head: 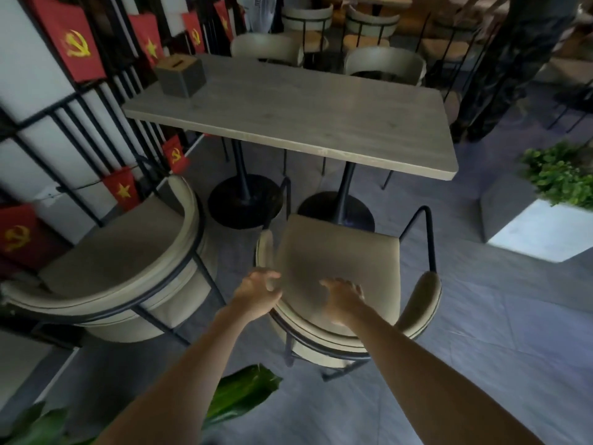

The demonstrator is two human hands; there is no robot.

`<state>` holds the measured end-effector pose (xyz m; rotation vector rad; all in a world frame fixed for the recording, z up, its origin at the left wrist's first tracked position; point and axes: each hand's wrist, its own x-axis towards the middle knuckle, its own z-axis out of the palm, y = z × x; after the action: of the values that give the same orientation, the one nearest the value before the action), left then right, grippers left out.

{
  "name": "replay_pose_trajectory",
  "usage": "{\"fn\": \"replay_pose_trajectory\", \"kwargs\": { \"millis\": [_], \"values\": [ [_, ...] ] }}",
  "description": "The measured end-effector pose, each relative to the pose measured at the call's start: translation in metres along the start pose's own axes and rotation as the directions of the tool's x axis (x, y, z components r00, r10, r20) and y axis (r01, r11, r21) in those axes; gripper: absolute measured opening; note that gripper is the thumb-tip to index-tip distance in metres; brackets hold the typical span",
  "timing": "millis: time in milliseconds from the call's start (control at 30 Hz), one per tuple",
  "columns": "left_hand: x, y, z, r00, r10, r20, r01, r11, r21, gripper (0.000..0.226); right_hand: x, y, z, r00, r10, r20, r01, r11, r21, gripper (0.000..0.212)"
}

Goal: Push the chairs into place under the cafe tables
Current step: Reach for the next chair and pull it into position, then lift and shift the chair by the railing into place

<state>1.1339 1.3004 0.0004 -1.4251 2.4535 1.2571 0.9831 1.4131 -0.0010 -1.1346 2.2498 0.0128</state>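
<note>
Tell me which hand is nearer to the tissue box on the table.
Left. The left hand sits at the near chair's backrest on the side below the tissue box; the right hand rests further right on that backrest, away from the box.

Desk point(288, 117) at centre, long axis running left to right. Box point(180, 75) on its far-left corner. Near side: right chair point(340, 268) pulled out before the desk's right pedestal, seat clear of the desk edge; left chair point(122, 261) beside it, also out, turned at an angle. Both hands over the right chair's back rim: left hand point(256, 292) at its left end, right hand point(343, 298) at its middle. Far side: two chairs point(266, 48) close against the desk. Planter point(539, 226) on the floor to the right. Railing point(96, 123) along the left.
</note>
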Motion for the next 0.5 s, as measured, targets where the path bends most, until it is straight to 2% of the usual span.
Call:
{"fn": "replay_pose_trajectory", "kwargs": {
  "millis": [133,233,400,500],
  "values": [
    [0.007,-0.040,-0.061,0.982,-0.091,-0.165,0.093,0.996,0.007,0.047,0.007,-0.087,-0.001,0.992,-0.082,-0.092,0.090,0.992,0.086,0.064],
    [0.008,-0.083,-0.112,0.964,-0.121,-0.237,0.123,0.992,-0.007,0.049,0.010,-0.153,0.005,0.989,-0.122,-0.082,0.134,0.977,0.169,0.071],
    [0.003,-0.154,-0.179,0.978,-0.187,-0.093,0.197,0.974,0.113,0.068,0.029,-0.243,0.020,0.982,-0.183,-0.034,0.187,0.968,0.168,0.071],
    [0.007,-0.188,-0.195,0.968,-0.250,-0.038,0.253,0.955,0.157,0.077,0.051,-0.282,0.035,0.976,-0.218,-0.005,0.218,0.973,0.081,0.078]
  ]
}}
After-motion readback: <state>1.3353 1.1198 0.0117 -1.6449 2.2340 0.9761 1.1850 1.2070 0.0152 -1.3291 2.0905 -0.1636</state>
